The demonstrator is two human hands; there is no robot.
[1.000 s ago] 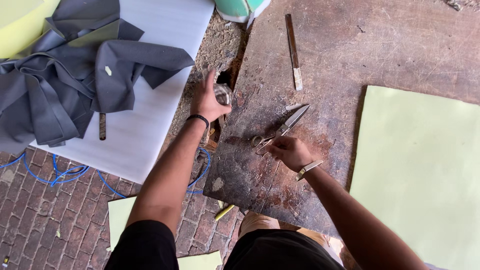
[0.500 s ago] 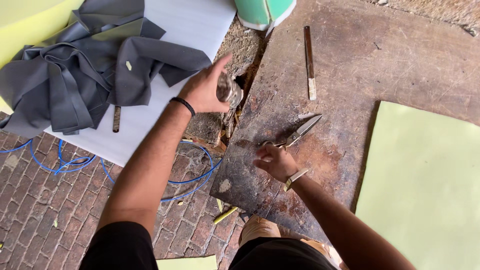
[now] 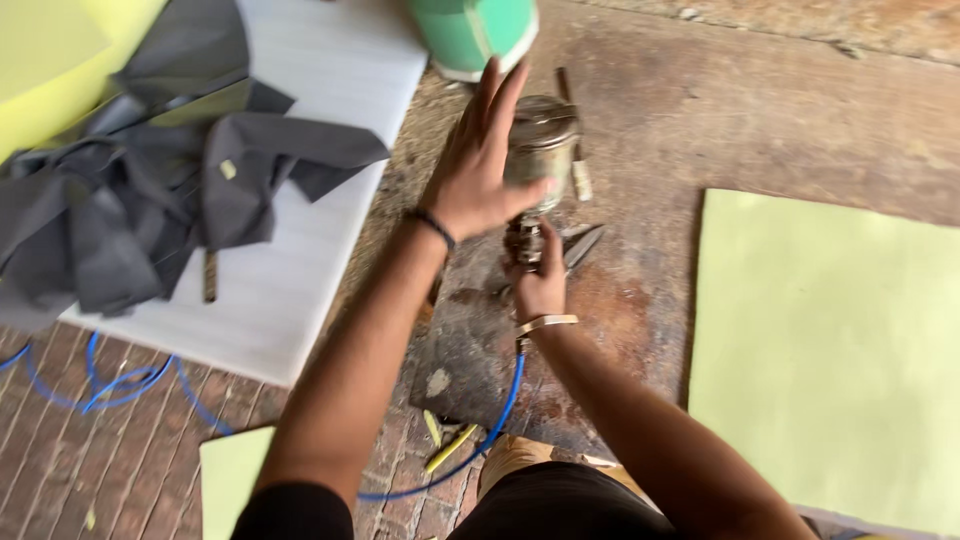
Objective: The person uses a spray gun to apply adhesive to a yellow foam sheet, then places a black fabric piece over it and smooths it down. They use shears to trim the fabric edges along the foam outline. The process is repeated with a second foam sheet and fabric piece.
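both hands hold a spray gun (image 3: 530, 190) (blurred): left hand (image 3: 478, 170) fingers spread against its cup, right hand (image 3: 537, 280) fisted round the grip.

Spray gun body (image 3: 524, 243) mostly hidden inside right hand (image 3: 538, 285); green bucket (image 3: 472, 32) cut by top edge; scissors (image 3: 578, 245) partly behind the hand, motion-blurred.
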